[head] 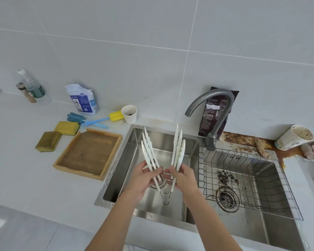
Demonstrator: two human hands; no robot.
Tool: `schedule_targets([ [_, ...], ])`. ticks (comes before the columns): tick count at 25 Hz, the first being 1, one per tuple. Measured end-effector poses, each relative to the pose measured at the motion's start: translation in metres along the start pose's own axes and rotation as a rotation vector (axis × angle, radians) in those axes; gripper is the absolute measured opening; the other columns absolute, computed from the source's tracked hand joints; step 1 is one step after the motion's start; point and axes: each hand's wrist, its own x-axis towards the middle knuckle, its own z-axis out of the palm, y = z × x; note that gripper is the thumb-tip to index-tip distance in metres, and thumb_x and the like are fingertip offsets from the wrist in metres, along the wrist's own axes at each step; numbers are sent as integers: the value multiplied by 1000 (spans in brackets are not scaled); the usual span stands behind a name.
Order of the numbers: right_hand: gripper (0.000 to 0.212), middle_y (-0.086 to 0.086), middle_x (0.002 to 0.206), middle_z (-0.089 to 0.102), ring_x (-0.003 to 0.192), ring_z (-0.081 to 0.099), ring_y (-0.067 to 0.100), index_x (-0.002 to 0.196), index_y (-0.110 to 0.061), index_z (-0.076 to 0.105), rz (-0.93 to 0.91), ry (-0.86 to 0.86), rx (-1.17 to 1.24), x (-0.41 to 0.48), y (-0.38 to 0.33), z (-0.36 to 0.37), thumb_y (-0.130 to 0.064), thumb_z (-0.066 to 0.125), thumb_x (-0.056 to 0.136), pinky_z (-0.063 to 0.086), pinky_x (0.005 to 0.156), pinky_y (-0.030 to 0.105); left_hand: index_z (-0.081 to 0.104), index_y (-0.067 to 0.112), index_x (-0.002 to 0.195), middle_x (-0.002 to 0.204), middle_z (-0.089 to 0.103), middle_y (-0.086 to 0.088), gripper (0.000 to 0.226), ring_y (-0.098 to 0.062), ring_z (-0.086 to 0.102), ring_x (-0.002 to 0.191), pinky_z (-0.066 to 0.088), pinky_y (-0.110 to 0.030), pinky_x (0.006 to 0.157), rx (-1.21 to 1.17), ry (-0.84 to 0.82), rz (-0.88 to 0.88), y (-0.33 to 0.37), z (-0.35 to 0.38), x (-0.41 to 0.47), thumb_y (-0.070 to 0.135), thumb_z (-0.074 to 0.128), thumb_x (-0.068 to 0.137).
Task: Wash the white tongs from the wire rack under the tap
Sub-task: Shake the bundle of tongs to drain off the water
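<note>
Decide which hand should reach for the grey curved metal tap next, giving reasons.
Probably the right hand: the tap stands on its side; the left hand also grips the white plastic tongs.

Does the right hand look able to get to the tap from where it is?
Probably yes: the tap stands close beyond the right hand, with only open sink between. But that hand grips one side of the white tongs, so it must let go first, leaving them to the left hand.

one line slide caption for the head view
Left hand and right hand hold white tongs spread open over the sink, near the tap; wire rack alongside.
</note>
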Motion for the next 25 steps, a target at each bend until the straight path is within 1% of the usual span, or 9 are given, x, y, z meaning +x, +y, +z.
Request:
schedule_targets([
  [3, 6, 11, 93, 76, 91, 73, 30, 96, -9, 66, -17, -77, -28, 1, 5, 5, -8, 60, 95, 57, 88, 50, 67, 1, 106, 99, 75, -16, 27, -29, 74, 86, 60, -38, 69, -72, 63, 19, -2, -8, -8, 3, 75, 81],
  [5, 6, 16, 95, 74, 92, 72, 33, 96, -8, 66, -19, -141, -22, 0, 8, 8, -6, 60, 95, 56, 87, 49, 68, 1, 108, 101, 75, -17, 30, -30, 73, 90, 60, -44, 77, -104, 96, 35, -6, -16, -14, 8, 77, 80],
  [7, 8, 19, 96, 73, 87, 72, 29, 101, -4, 65, -5, -206, -3, 0, 10, 15, -4, 60, 95, 57, 83, 46, 68, 2, 109, 104, 74, -18, 37, -30, 72, 93, 58, -47, 83, -146, 122, 40, -7, -26, -19, 14, 80, 75],
  [9, 12, 17, 94, 73, 79, 73, 21, 106, 2, 63, 5, -246, 13, 2, 11, 23, -3, 59, 95, 58, 76, 41, 68, 2, 111, 106, 73, -18, 47, -29, 71, 94, 58, -46, 81, -193, 121, 34, -6, -38, -21, 19, 82, 69],
  [11, 15, 14, 93, 73, 77, 73, 18, 108, 4, 62, 10, -260, 14, 5, 12, 34, -3, 59, 95, 58, 73, 39, 67, 4, 115, 107, 73, -19, 50, -30, 71, 96, 59, -43, 77, -217, 91, 27, -1, -52, -16, 20, 82, 69],
  [15, 16, 10, 93, 75, 84, 74, 22, 110, -1, 62, 22, -251, 17, 17, 6, 62, -8, 60, 96, 56, 84, 52, 65, 5, 118, 110, 71, -22, 44, -33, 70, 99, 57, -51, 84, -230, 26, 26, 15, -83, 5, 15, 78, 77],
  [16, 16, 9, 93, 76, 86, 75, 23, 111, -2, 62, 23, -241, 5, 21, 5, 73, -8, 60, 96, 56, 85, 53, 65, 5, 118, 111, 71, -22, 44, -32, 70, 99, 56, -52, 85, -234, 13, 23, 20, -92, 11, 14, 77, 77],
  [21, 21, 8, 98, 77, 91, 75, 23, 114, -3, 62, 44, -198, -62, 41, -6, 138, -11, 62, 95, 60, 82, 41, 63, -1, 119, 109, 73, -16, 42, -28, 71, 98, 57, -48, 87, -249, 25, 2, 47, -152, 47, 2, 73, 78],
  [25, 21, 7, 98, 77, 96, 73, 25, 115, -13, 60, 52, -185, -84, 54, -14, 190, -10, 62, 95, 56, 88, 45, 66, 2, 114, 107, 74, -13, 34, -28, 71, 101, 58, -40, 85, -182, 41, 1, 64, -200, 70, -4, 72, 82],
])
